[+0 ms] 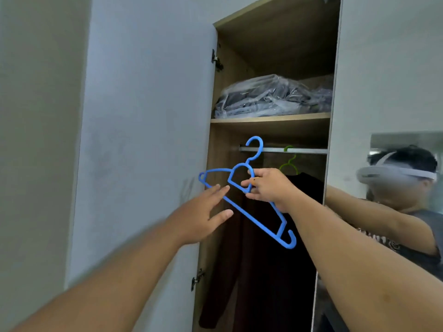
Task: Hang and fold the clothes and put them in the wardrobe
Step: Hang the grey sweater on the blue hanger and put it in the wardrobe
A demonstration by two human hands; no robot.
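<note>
hanger: blue plastic hanger [249,213], empty, no garment on it, held in front of the open wardrobe [271,130]
hanger long axis: tilted, runs from upper left end near the door edge down to the lower right end; hook points up, its tip level with the rail [299,150], looks in front of it, cannot tell if touching
right hand: right hand [268,188] closed on the hanger at the neck just under the hook, fingers pinched round the plastic
left hand: left hand [203,212] spread wide, holding nothing, fingertips just beside the hanger's lower bar near its left end, cannot tell if touching
key relation: hanger lies just right of and slightly above the left hand; right hand already has it, left hand is the free one and nearer the hanger's upper left end
nearer hand: right holds; left is next to the bar, short reach only
wardrobe state: door [143,140] swung open at left, rail under the shelf [271,119]
on rail: green hanger [288,161] with a dark garment [263,259] hanging below, behind the blue one
on shelf: clothes in clear plastic bags [271,97]
other: mirror [395,188] on the right-hand panel shows the person's reflection with a headset
step guess: likely fetching an empty hanger for the next garment, or steadying it with both hands; can't tell which way it is going
next move needs: left hand to close on the bar, hook kept clear of the rail and the green hanger
</note>
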